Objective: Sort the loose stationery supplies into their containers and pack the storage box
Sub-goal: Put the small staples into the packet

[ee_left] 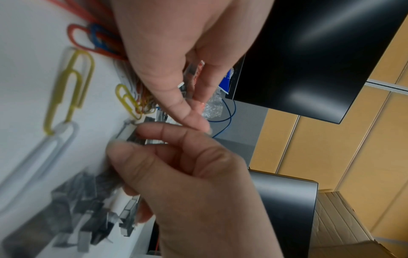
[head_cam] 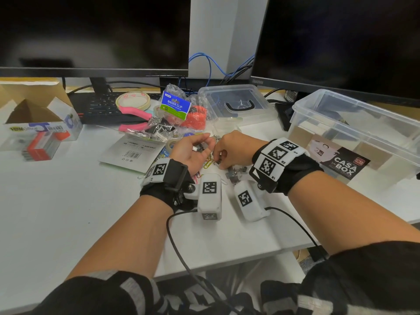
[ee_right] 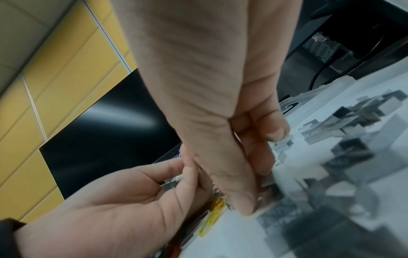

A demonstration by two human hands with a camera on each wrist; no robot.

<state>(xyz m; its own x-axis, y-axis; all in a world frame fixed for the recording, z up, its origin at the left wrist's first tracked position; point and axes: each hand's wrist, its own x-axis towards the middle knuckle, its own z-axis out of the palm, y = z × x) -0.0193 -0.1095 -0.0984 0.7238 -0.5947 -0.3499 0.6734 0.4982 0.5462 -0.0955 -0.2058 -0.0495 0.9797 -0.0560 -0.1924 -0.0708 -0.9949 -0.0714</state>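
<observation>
Nearest, the left hand (head_cam: 193, 153) lies palm-up on the white desk (head_cam: 68, 201), fingers loosely curled around small grey staple strips (head_cam: 196, 148); the right hand (head_cam: 229, 148) pinches at loose grey staple strips (ee_left: 132, 137) just beside it, over coloured paper clips (ee_left: 70, 90); more staple blocks (head_cam: 236, 172) lie under the right wrist; farther right stands the clear plastic storage box (head_cam: 354, 135); behind, its clear lid (head_cam: 234, 103) and a bagged binder-clip pack (head_cam: 175, 105).

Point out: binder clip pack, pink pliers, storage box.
binder clip pack (head_cam: 174, 105): head view, blue label card.
pink pliers (head_cam: 136, 112): head view, upper handle.
storage box (head_cam: 354, 105): head view, near rim.
</observation>
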